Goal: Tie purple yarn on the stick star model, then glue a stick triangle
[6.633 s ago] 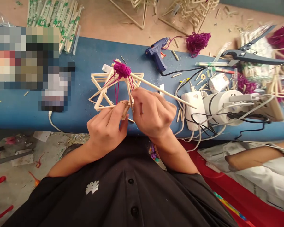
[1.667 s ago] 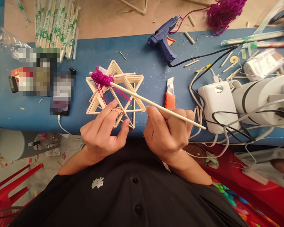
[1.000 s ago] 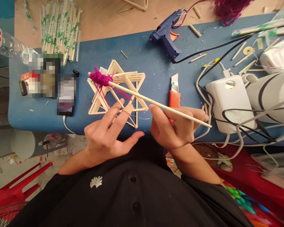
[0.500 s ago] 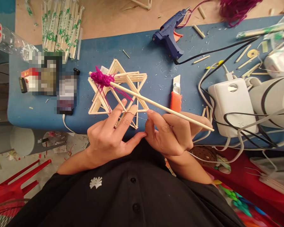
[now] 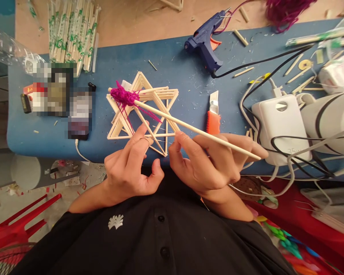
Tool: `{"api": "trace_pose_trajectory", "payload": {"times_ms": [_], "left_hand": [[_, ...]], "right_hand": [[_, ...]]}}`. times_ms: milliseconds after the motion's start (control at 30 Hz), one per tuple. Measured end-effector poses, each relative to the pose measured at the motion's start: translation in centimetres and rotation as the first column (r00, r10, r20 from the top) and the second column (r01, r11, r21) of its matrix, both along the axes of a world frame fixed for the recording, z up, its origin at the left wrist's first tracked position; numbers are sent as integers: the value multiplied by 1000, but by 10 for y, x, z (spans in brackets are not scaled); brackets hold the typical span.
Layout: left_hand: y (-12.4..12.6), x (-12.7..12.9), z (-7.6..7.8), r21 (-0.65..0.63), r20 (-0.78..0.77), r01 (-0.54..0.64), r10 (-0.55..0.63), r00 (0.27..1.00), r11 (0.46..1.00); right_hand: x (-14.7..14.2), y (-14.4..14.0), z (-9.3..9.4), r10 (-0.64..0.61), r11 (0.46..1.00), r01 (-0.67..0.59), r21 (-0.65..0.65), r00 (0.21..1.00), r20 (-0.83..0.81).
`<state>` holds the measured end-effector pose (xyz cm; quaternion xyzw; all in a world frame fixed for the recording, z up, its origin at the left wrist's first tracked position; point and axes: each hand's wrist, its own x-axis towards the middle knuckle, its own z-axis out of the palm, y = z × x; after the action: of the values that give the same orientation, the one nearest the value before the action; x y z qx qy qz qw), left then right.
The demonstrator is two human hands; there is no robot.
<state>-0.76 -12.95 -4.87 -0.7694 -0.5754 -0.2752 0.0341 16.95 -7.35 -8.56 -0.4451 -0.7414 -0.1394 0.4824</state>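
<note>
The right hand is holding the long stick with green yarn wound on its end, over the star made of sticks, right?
Not quite: the head view shows the yarn is magenta, not green. The right hand does hold the long stick over the star made of sticks.

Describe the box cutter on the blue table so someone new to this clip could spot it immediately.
Start at the blue table and find the blue glue gun near its far edge. Straight toward the person from it, just beyond the right hand, lies the box cutter, lengthwise, blade end pointing away. Its orange handle with a pale blade end is the only orange tool among the pale sticks and white chargers.
</note>
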Motion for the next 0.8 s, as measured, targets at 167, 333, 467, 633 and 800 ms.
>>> {"api": "trace_pose_trajectory", "payload": {"times_ms": [167, 333, 467, 633, 800], "left_hand": [[1, -3, -1, 22, -71, -6, 8, 997, 1000], [1, -2, -2, 18, -138, 22, -19, 990, 1000], [0, -3, -2, -7, -138, 36, -37, 990, 999], [0, -5, -4, -2, -120, 51, -51, 991, 999], [2, -5, -3, -7, -102, 64, -64, 993, 998]], "right_hand": [[6, -3, 4, -37, 999, 37, 8, 997, 68], [15, -13, 5, -14, 999, 21, -38, 985, 170], [20, -15, 5, -16, 999, 25, -41, 980, 201], [16, -12, 7, 13, 1000, -16, 13, 978, 210], [7, -7, 15, 2, 1000, -1, -7, 980, 201]]}}
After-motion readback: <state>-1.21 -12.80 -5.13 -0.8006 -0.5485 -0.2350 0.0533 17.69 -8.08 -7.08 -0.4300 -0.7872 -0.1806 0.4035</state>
